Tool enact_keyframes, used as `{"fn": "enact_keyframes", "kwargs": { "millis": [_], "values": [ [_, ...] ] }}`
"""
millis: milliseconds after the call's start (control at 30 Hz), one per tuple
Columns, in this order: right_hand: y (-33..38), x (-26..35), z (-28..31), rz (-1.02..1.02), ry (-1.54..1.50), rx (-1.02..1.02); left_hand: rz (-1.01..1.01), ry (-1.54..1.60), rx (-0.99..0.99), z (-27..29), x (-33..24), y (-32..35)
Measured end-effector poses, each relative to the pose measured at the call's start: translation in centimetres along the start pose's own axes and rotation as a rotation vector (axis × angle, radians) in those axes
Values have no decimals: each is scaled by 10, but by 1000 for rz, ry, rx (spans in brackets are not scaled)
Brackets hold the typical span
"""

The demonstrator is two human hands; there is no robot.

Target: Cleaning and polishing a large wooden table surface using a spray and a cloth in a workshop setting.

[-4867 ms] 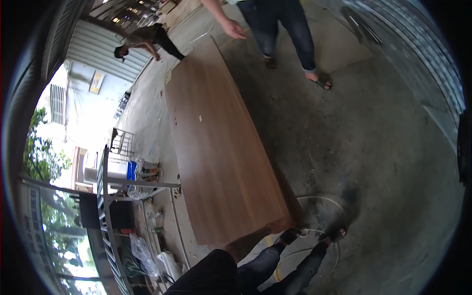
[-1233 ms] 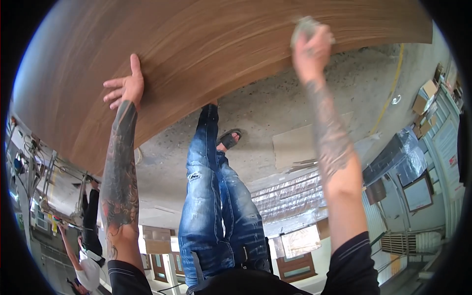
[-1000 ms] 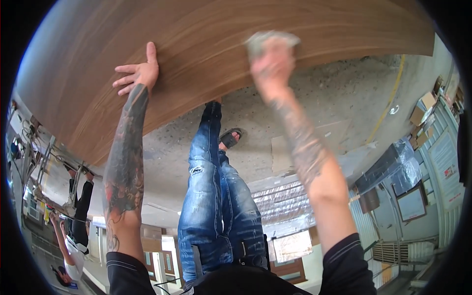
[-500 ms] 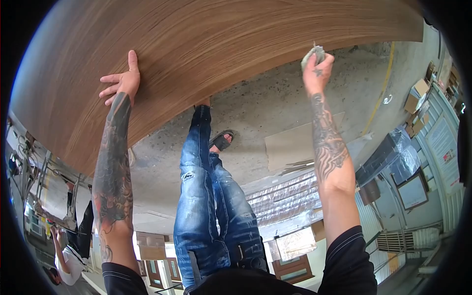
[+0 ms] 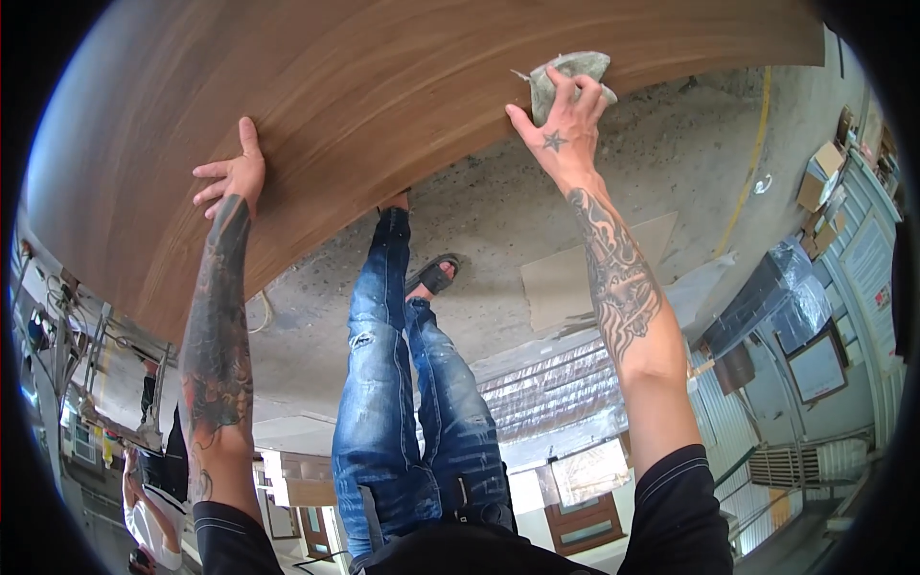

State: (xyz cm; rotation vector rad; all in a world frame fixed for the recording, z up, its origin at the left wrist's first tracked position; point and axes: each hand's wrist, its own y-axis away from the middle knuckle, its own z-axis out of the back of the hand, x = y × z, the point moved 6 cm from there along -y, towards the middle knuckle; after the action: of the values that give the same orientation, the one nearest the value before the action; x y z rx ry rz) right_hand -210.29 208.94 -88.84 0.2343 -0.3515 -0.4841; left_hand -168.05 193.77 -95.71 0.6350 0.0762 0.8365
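Left hand [image 5: 233, 176] lies flat, fingers spread, on wooden panel [image 5: 383, 105]; right hand [image 5: 565, 125] grips grey rag [image 5: 567, 75].

The board [image 5: 383, 105] spans the top of the view, above the concrete floor [image 5: 594, 211]. The left hand [image 5: 230, 177] lies flat on the board near its left end; the right hand [image 5: 565, 125] presses a cloth [image 5: 565, 72] at the board's edge, well right of it
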Motion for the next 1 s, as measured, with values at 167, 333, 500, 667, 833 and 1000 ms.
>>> {"fn": "enact_keyframes", "kwargs": {
  "millis": [167,333,500,667,833,1000],
  "values": [
    [-20,27,-9,9,-170,-182,-217,-282,-1144,11,37,-41],
    [5,65,-21,-106,-143,-179,-16,-108,-122,-19,6,1],
    [97,195,-75,252,-435,457,-429,-139,39,26,29,45],
    [212,245,-68,26,-1005,892,-955,207,468,58,135,128],
    [286,103,-30,191,-1119,702,-682,305,490,32,358,192],
    [354,12,40,92,-477,586,14,219,363,7,713,248]
  ]
}}
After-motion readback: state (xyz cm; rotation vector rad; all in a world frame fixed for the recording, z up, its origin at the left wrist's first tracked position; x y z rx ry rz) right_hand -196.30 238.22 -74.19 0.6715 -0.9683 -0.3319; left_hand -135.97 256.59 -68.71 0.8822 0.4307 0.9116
